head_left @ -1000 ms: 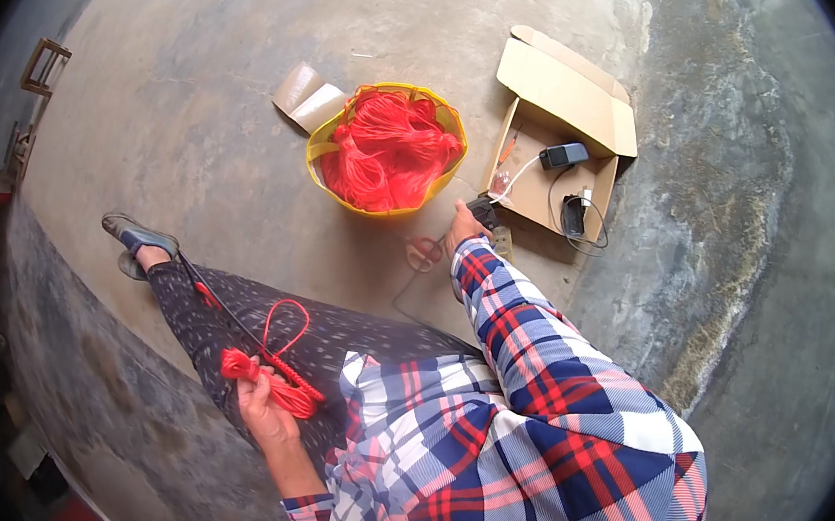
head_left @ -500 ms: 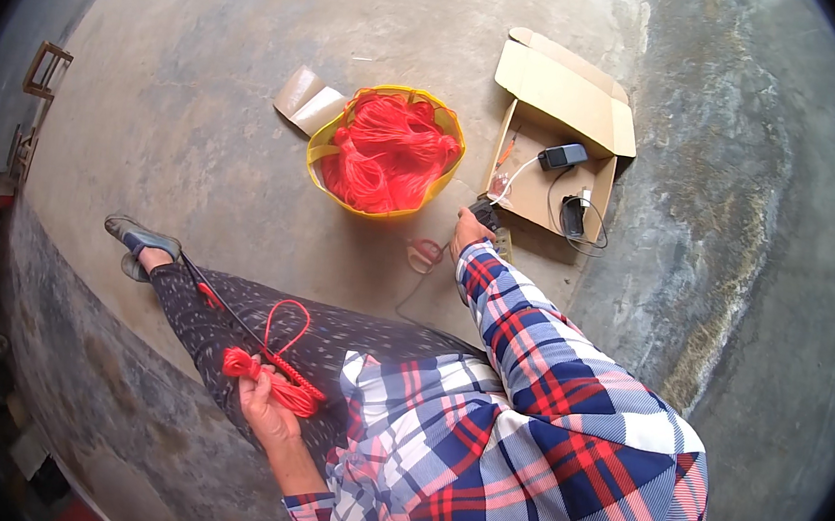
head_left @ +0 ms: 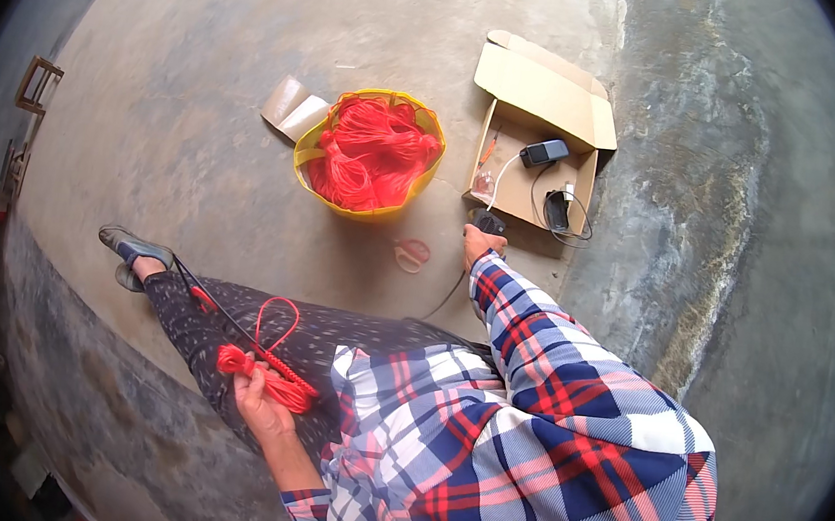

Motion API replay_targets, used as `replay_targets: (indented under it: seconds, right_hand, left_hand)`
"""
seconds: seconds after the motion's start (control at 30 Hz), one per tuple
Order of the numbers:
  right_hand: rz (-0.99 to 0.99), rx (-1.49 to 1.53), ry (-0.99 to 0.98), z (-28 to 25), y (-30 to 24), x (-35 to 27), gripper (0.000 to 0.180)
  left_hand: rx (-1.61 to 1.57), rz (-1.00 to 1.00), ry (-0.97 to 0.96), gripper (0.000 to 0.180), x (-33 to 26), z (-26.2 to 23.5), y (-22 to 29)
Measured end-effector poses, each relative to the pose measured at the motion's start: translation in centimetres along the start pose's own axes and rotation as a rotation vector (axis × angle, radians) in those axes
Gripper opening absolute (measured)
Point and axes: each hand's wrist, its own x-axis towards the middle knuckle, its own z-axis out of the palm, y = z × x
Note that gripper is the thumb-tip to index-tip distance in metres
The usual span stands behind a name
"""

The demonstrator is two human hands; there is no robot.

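My left hand (head_left: 261, 406) is closed round a bundle of red cord (head_left: 286, 389) above my lap. A loop of the cord stands up from the bundle, and a tightly wound red stretch runs along it. From there a dark strap (head_left: 217, 304) stretches to my left shoe (head_left: 127, 251). Out in front, my right hand (head_left: 482, 248) has its fingers on a small black block (head_left: 488, 224) beside the cardboard box (head_left: 509, 209). A white cable runs from near the block into the box, and a grey cable trails from below that hand toward my lap.
A yellow bucket-like container (head_left: 362, 214) full of red cord hanks stands ahead, with a brown folded sheet (head_left: 294, 108) beside it. Scissors (head_left: 411, 255) lie on the concrete floor. Inside the open box are a dark device (head_left: 545, 152) and a black adapter (head_left: 556, 210).
The view has shifted, so the box and container appear farther left. My right hand stays at the black block, with its grip slightly turned. My left hand keeps hold of the cord bundle.
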Motion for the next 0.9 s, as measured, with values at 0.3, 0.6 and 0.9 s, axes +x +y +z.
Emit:
replay_targets:
  seconds: [0.3,0.6,0.9]
  right_hand:
    - [-0.099,-0.179,0.031,-4.5,0.5,2.2,0.073]
    - [-0.254,-0.245,0.018,-7.1,0.9,5.2,0.076]
    - [-0.307,-0.328,-0.003,-9.5,0.5,6.7,0.082]
  left_hand:
    - [-0.022,0.01,-0.037,0.033,0.4,-0.7,-0.3]
    - [-0.002,0.006,-0.024,0.036,0.3,-0.2,-0.2]
    - [0.026,0.008,-0.019,0.035,0.6,-0.4,-0.3]
